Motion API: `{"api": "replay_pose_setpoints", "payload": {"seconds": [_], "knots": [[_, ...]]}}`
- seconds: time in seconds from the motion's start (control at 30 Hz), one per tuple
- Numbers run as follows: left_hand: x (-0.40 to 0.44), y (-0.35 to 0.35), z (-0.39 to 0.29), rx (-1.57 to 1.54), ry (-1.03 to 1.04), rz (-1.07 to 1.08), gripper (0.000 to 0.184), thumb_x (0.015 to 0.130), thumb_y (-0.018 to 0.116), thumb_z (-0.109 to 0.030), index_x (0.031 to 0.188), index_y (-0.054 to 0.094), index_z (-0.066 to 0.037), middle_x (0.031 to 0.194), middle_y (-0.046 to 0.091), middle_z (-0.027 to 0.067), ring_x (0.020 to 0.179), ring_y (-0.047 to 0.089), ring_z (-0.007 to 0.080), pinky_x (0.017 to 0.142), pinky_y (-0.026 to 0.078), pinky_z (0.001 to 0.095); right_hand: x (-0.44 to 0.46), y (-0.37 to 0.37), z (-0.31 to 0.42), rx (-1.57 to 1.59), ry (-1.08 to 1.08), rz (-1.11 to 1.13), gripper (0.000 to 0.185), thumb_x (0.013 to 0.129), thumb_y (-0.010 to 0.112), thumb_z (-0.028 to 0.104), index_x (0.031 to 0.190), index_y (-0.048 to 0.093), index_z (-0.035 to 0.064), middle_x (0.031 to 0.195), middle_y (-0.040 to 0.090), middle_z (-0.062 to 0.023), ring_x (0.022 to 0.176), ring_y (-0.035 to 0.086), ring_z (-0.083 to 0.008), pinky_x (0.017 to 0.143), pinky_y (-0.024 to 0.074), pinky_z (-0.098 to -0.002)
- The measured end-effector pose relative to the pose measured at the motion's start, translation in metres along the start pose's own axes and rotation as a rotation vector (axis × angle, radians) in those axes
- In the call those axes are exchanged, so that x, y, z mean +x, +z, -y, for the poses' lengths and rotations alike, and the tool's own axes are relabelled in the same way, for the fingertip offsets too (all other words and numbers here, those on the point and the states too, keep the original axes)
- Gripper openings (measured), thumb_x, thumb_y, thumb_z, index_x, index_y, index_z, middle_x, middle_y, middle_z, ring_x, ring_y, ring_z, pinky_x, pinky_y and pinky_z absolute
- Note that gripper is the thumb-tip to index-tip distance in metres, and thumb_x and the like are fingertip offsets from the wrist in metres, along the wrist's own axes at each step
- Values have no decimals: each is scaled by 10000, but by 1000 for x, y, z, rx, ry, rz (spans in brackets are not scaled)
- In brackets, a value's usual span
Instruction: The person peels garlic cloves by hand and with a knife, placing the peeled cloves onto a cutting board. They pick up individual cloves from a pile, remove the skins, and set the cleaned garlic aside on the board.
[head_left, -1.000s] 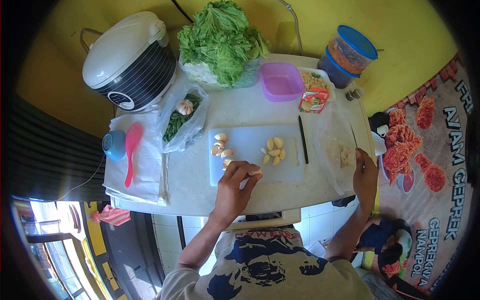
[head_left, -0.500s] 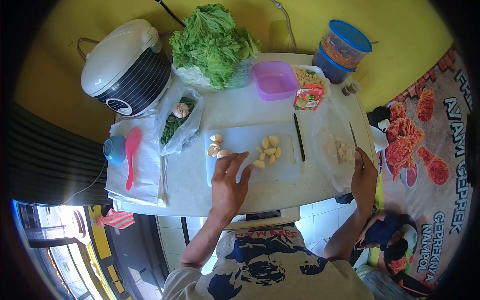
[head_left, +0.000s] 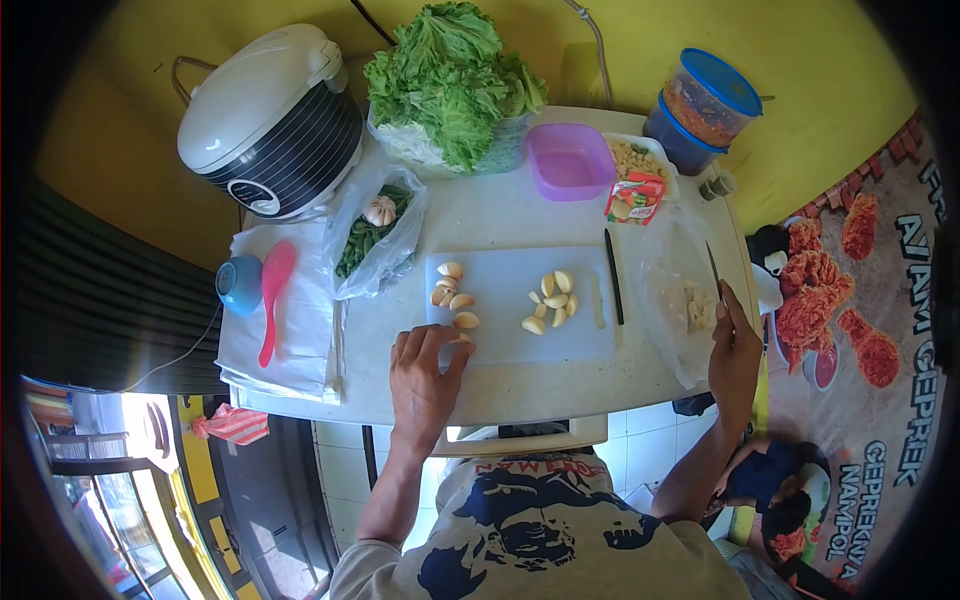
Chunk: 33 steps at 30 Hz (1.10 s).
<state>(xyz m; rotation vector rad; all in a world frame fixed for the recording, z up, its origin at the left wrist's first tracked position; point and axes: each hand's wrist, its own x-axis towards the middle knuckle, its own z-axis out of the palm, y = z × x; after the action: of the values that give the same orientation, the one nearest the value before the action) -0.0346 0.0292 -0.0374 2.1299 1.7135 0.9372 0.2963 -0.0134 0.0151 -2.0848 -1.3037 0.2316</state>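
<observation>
My left hand [head_left: 424,378] is at the lower left corner of a white cutting board [head_left: 490,340], its thumb and fingertips closed on a garlic clove [head_left: 462,338]. Above it, several unpeeled cloves [head_left: 450,285] lie in a loose column. A group of pale peeled garlic cloves [head_left: 556,300] rests on the board's right half. Off to the right, my right hand [head_left: 735,345] grips a knife [head_left: 713,262] with its narrow blade pointing up and away from me. Beside that hand is a clear plastic bag [head_left: 672,300] with garlic skins on it.
A black stick-like item [head_left: 613,277] lies right of the board. Behind are a purple bowl [head_left: 570,165], lettuce [head_left: 450,90], a rice cooker [head_left: 270,125] and stacked lidded tubs [head_left: 705,105]. A bag of greens with a garlic bulb [head_left: 378,230] and a pink spatula [head_left: 273,300] lie left.
My left hand has moved left and down, from the board's lower middle to its lower left corner, closing on a clove there. My right hand still holds the knife. The view has shifted slightly.
</observation>
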Motion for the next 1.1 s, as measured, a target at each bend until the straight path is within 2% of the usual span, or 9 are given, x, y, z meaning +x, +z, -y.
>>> {"api": "replay_pose_setpoints", "payload": {"seconds": [0.13,0.33,0.4,0.5,0.6,0.67,0.77,0.93,1.1], "knots": [[-4,-1,1,-10,-42,81,235,715,721,-77,926,622,-46,853,604,107,766,584,244,702,478,354,1,3,7,63,-25,-22,296,942,467,157,1202,556,46,890,625,-162,698,540,-158,665,442,-286],[-4,-5,-4,-330,-97,84,269,789,661,-23,1053,615,-44,840,606,77,723,589,134,620,476,251,-5,7,25,218,-66,-1,307,936,473,131,1220,544,40,783,558,-66,650,460,-82,627,413,-232],[-7,-3,-9,-889,-241,112,213,837,619,-30,1047,612,1,895,613,56,770,584,115,640,496,265,-11,13,28,320,-78,48,313,922,487,105,1222,544,38,774,570,-61,649,470,-79,625,414,-227],[-7,-11,-21,-1089,-351,208,206,858,596,-29,1062,607,-2,951,625,53,805,568,95,663,494,245,-22,18,40,457,-107,162,337,887,523,57,1222,546,37,753,593,-55,648,495,-75,626,421,-217],[-6,-12,-35,-1184,-345,185,219,836,614,-11,1051,599,27,947,638,109,745,561,91,636,478,224,-35,28,56,516,-222,294,392,826,603,28,1214,549,36,762,642,-96,632,546,-79,620,444,-212],[-6,-12,-41,-1205,-322,214,218,838,602,4,1055,598,30,948,638,110,749,567,101,638,482,230,-43,41,62,562,-428,299,378,839,596,90,1207,548,17,707,623,-71,564,513,-75,516,387,-219],[-10,-9,-45,-1237,-261,264,222,853,576,18,1074,598,15,958,634,94,782,574,111,669,491,241,-52,39,84,600,-514,520,433,801,619,14,1225,545,59,724,611,-115,556,565,-154,535,438,-249],[-10,-5,-44,-1212,-40,293,337,815,493,157,1101,595,10,975,638,100,857,633,166,729,521,269,-57,47,94,613,-617,587,457,801,620,19,1246,529,71,675,582,-91,514,541,-167,482,420,-275],[-8,-10,-44,-1179,-13,297,386,792,468,190,1111,595,13,976,641,112,871,641,181,735,527,275,-57,48,94,652,-645,612,478,795,622,7,1257,517,64,665,578,-89,495,526,-151,466,407,-263]]}}
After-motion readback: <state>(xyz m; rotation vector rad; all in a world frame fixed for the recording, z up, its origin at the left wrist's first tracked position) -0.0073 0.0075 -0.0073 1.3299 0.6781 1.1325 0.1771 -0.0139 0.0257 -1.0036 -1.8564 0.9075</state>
